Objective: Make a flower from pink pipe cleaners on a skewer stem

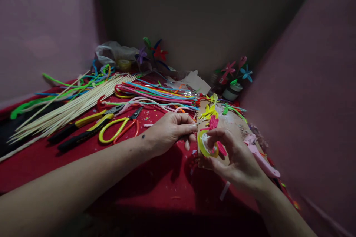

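Note:
My left hand [169,133] is closed in a pinch over the red cloth. Whatever lies between its fingertips is too small to make out. My right hand [239,157] grips a roll of yellow tape [202,147], with fingers in its hole and the thumb by its lower edge. Bright pink pipe-cleaner pieces [213,122] show just behind the roll. Beyond them are yellow looped pipe cleaners [209,112] on a piece of cardboard [204,163].
Left on the red cloth [155,177] lie wooden skewers [83,98], black-and-yellow pliers [86,133] and scissors [122,127]. Coloured pipe cleaners [161,92] lie behind my hands. A pink-handled tool [263,159] rests at right. Pipe-cleaner flowers [160,52] stand near the back wall.

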